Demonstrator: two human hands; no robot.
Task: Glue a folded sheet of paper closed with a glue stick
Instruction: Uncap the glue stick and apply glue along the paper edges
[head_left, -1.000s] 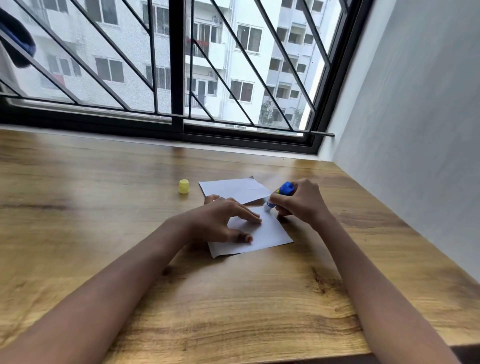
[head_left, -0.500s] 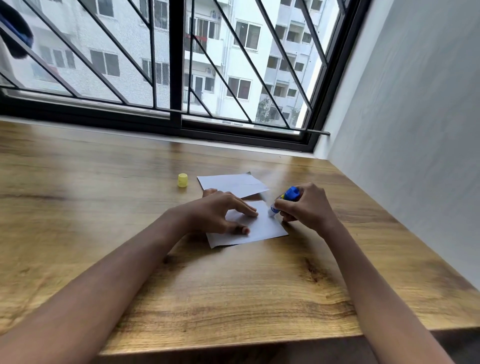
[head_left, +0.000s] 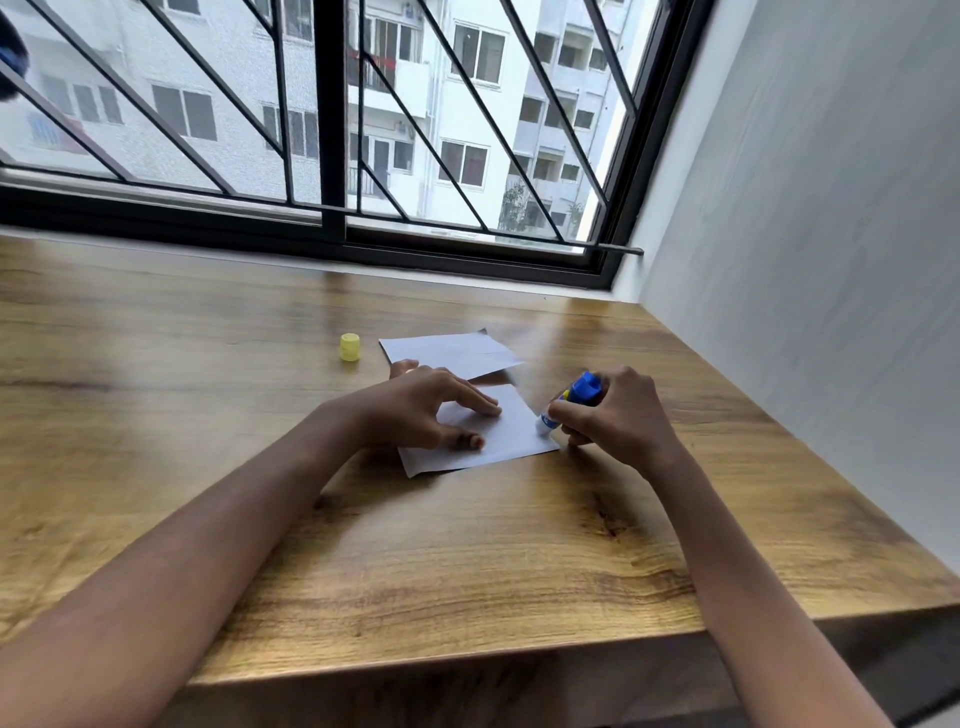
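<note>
A white sheet of paper (head_left: 511, 436) lies on the wooden table, folded open, with its upper flap (head_left: 449, 353) raised toward the window. My left hand (head_left: 421, 408) presses flat on the lower half, fingers spread. My right hand (head_left: 615, 415) grips a blue glue stick (head_left: 571, 402), tilted, its white tip touching the paper's right edge near the lower right corner. The stick's yellow cap (head_left: 349, 347) stands on the table to the left of the paper.
The wooden table (head_left: 467, 561) runs to a black-framed barred window (head_left: 332, 218) at the back and a grey wall (head_left: 810, 270) on the right. Its front edge lies close below my forearms.
My right hand has slid the glue stick down the paper's right edge, from beside the fold toward the lower right corner. The left hand stays pressed on the sheet.
</note>
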